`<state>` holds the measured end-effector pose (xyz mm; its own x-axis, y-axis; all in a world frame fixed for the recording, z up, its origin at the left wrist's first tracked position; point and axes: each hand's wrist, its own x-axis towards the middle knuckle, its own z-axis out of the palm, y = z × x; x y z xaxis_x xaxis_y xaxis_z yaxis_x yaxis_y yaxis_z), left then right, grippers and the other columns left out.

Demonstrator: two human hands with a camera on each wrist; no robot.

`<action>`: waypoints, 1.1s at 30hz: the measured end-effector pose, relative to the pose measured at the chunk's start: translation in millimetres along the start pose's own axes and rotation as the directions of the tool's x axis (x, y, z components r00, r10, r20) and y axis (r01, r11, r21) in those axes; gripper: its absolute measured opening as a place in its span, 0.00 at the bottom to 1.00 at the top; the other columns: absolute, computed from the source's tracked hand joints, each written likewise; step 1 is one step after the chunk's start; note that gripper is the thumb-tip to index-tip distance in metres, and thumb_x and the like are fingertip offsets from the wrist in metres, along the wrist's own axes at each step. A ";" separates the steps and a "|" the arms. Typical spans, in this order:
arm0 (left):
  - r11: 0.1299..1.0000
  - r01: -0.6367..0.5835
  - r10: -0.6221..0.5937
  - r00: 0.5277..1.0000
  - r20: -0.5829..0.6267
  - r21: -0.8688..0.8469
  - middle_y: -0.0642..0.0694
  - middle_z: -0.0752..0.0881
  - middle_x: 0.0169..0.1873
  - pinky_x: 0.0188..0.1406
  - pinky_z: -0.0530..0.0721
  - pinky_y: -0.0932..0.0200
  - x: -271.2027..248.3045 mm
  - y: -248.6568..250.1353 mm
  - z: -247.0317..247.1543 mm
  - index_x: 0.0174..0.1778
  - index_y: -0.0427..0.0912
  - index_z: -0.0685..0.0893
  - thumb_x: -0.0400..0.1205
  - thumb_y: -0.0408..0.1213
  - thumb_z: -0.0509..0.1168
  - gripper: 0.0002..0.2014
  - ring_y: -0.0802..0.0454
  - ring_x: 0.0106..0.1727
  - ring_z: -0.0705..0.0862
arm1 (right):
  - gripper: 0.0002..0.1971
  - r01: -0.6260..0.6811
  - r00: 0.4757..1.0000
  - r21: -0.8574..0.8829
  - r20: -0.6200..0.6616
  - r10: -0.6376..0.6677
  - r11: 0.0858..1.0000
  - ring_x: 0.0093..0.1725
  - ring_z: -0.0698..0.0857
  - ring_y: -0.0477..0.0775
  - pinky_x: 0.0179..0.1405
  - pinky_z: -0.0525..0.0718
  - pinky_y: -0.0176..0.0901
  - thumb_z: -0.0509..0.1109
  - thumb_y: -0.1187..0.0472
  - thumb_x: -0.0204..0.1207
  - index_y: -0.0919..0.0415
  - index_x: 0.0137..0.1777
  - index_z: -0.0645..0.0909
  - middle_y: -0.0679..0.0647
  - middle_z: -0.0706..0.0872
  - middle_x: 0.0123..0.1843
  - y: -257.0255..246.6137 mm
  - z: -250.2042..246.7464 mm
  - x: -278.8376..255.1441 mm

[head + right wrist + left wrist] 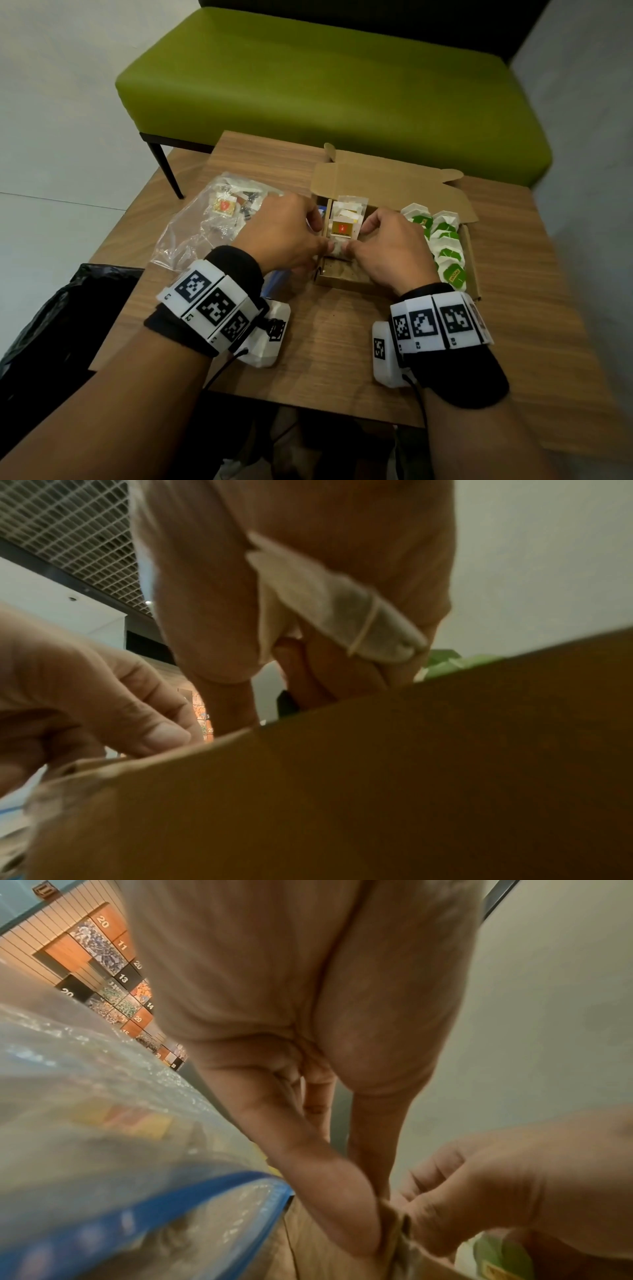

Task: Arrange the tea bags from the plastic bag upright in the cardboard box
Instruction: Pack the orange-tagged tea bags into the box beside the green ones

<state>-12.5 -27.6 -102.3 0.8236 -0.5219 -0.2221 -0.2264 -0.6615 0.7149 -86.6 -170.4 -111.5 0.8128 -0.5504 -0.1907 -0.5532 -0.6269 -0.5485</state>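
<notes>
Roughly halfway: tea bags (345, 219) stood at box's (387, 174) 12 o'clock, more remained in bag (191, 233), left hand (284, 233) and right hand (387, 246) pinching one.

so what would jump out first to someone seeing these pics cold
Probably the two hands, the left hand and the right hand, meeting over the open cardboard box at the table's middle, pinching a tea bag at the near end of an upright row. Next, the green-and-white pods lined up in the box's right compartment. Then the clear plastic bag with more tea bags left of the box, and the green bench behind.
</notes>
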 end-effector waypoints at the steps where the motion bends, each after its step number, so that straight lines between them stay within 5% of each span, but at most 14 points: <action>1: 1.000 0.001 -0.001 1.000 -0.002 0.006 0.45 0.89 0.37 0.20 0.81 0.66 0.2 0.0 0.2 0.48 0.44 0.83 0.75 0.42 0.78 0.12 0.57 0.22 0.87 | 0.15 -0.015 1.000 -0.025 0.014 0.015 1.000 0.52 0.83 0.55 0.48 0.82 0.49 0.81 0.48 0.72 0.51 0.50 0.80 0.51 0.85 0.53 0.4 0.2 -0.5; 6: 1.000 0.010 -0.010 1.000 0.004 -0.011 0.44 0.89 0.37 0.23 0.86 0.62 -0.1 0.3 2.9 0.49 0.44 0.82 0.76 0.41 0.77 0.12 0.54 0.27 0.90 | 0.17 -0.077 0.994 -0.099 0.076 0.084 0.992 0.51 0.87 0.58 0.49 0.87 0.54 0.80 0.42 0.72 0.54 0.50 0.86 0.54 0.89 0.51 1.1 6.0 1.3; 10: 0.999 0.021 -0.021 1.000 0.010 -0.029 0.44 0.89 0.36 0.22 0.84 0.64 -0.9 0.6 3.4 0.49 0.44 0.82 0.77 0.41 0.76 0.11 0.55 0.26 0.90 | 0.16 -0.062 0.996 -0.098 0.054 0.068 0.993 0.50 0.86 0.57 0.41 0.80 0.48 0.77 0.41 0.75 0.52 0.52 0.87 0.53 0.88 0.51 -2.8 6.6 -0.5; 14: 1.000 0.024 -0.024 1.000 0.001 -0.007 0.44 0.89 0.36 0.21 0.84 0.65 -0.5 1.6 4.4 0.48 0.44 0.81 0.77 0.42 0.76 0.12 0.56 0.24 0.89 | 0.11 0.003 0.998 -0.020 0.070 -0.001 1.000 0.51 0.86 0.54 0.51 0.87 0.52 0.75 0.45 0.78 0.50 0.42 0.87 0.51 0.88 0.51 -0.6 5.6 -0.6; 18: 1.000 0.026 -0.026 1.000 0.012 0.004 0.44 0.89 0.35 0.23 0.85 0.62 -1.0 2.2 3.6 0.47 0.44 0.81 0.78 0.42 0.76 0.11 0.54 0.26 0.89 | 0.16 0.030 0.998 0.021 0.047 -0.031 0.999 0.48 0.86 0.55 0.50 0.87 0.52 0.71 0.41 0.80 0.51 0.38 0.84 0.51 0.88 0.45 1.2 0.5 -3.7; 20: 0.990 -0.027 0.032 0.999 -0.037 0.136 0.48 0.88 0.38 0.29 0.82 0.61 -1.7 3.5 2.3 0.47 0.46 0.83 0.78 0.47 0.74 0.11 0.54 0.34 0.88 | 0.23 0.038 0.999 0.179 -0.004 -0.038 0.983 0.46 0.87 0.55 0.49 0.86 0.53 0.62 0.36 0.84 0.53 0.42 0.85 0.52 0.88 0.42 0.8 -4.4 -4.5; 22: 0.968 -0.119 0.152 0.979 -0.137 0.223 0.54 0.86 0.38 0.34 0.79 0.64 -5.2 9.9 -0.8 0.46 0.49 0.85 0.79 0.54 0.71 0.13 0.58 0.41 0.85 | 0.32 -0.002 1.000 0.485 -0.019 0.013 0.874 0.45 0.86 0.54 0.49 0.84 0.54 0.50 0.31 0.85 0.54 0.48 0.86 0.51 0.87 0.40 -2.2 -13.3 -5.5; 24: 0.966 -0.218 0.239 0.957 -0.165 0.138 0.57 0.87 0.38 0.34 0.79 0.66 -11.9 22.5 -4.3 0.46 0.51 0.86 0.80 0.59 0.68 0.14 0.64 0.40 0.84 | 0.37 -0.071 0.997 0.752 0.031 0.072 0.656 0.41 0.83 0.52 0.44 0.80 0.51 0.41 0.29 0.85 0.55 0.51 0.86 0.50 0.83 0.37 -4.2 -23.5 -6.5; 27: 0.961 -0.265 0.263 0.964 -0.029 -0.078 0.56 0.89 0.37 0.33 0.82 0.66 -21.0 40.5 -2.4 0.46 0.51 0.87 0.78 0.58 0.70 0.14 0.65 0.35 0.86 | 0.41 -0.135 0.991 0.899 0.114 0.074 0.416 0.36 0.80 0.50 0.29 0.79 0.41 0.39 0.28 0.84 0.58 0.60 0.85 0.52 0.79 0.38 -4.3 -33.5 -11.0; 31: 0.957 -0.264 0.274 0.958 0.080 -0.118 0.56 0.89 0.34 0.31 0.80 0.66 -22.6 48.5 12.9 0.46 0.50 0.86 0.73 0.54 0.77 0.14 0.66 0.32 0.85 | 0.41 -0.119 0.992 0.939 0.123 0.006 0.323 0.43 0.80 0.55 0.41 0.81 0.50 0.39 0.25 0.82 0.55 0.62 0.84 0.54 0.78 0.42 -4.5 -32.3 -15.0; 33: 0.951 -0.271 0.284 0.956 0.069 -0.150 0.54 0.89 0.34 0.31 0.78 0.67 -21.1 50.0 17.6 0.45 0.51 0.85 0.73 0.50 0.79 0.12 0.64 0.32 0.85 | 0.40 -0.106 0.994 0.951 0.112 -0.005 0.291 0.41 0.81 0.54 0.39 0.82 0.49 0.40 0.26 0.82 0.56 0.61 0.84 0.53 0.77 0.40 -5.4 -33.5 -15.9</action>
<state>-50.4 -59.1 -73.5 0.6876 -0.7240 -0.0553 -0.3604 -0.4065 0.8396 -102.6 -176.8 -78.3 0.8306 -0.4823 -0.2782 -0.0736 0.4001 -0.9135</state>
